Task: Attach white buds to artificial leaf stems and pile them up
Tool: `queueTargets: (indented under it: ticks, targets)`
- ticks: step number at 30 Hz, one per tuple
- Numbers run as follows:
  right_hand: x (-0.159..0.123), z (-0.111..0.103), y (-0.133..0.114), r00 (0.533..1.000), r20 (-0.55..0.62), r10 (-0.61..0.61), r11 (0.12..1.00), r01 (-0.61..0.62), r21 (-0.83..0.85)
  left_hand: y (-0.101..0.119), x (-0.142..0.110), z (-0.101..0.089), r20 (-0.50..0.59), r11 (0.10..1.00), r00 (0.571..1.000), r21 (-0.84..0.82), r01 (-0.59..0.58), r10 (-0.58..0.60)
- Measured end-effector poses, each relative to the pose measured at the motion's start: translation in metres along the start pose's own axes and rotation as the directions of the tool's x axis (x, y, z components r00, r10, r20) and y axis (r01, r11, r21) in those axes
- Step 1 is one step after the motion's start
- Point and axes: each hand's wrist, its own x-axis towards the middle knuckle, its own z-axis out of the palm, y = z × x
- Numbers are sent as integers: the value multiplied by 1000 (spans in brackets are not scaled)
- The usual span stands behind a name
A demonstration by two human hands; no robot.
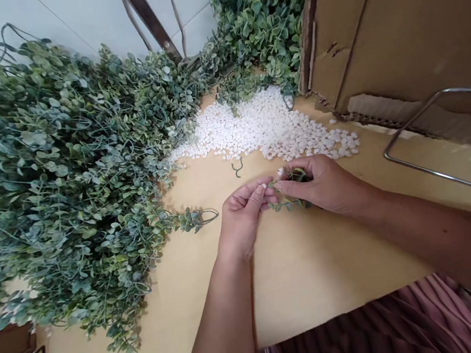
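Two hands, the left hand (241,211) and right hand (322,183), share one leafy sprig (292,178). On the table (314,266): one heap of white beads (267,126) at the far edge, too many to count, two foliage piles (59,176), one cardboard box (407,15), one wire frame (441,166).

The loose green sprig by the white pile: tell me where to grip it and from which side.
Pinch the small curled sprig at its stem, coming straight down from above. It lies flat and alone on the bare tabletop, between the pile of white pieces and the left hand, so nothing blocks a top approach. It looks thin and hooked, so fingertips probably suit it better than a full grasp.
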Motion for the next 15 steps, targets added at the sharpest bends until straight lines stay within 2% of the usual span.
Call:
queueTargets:
  ticks: [15]
  targets:
    - [0, 1, 0, 1000, 13, 3, 1000, -3, 18, -3, 2, 1, -52, 999, 998, 34, -30, 31]
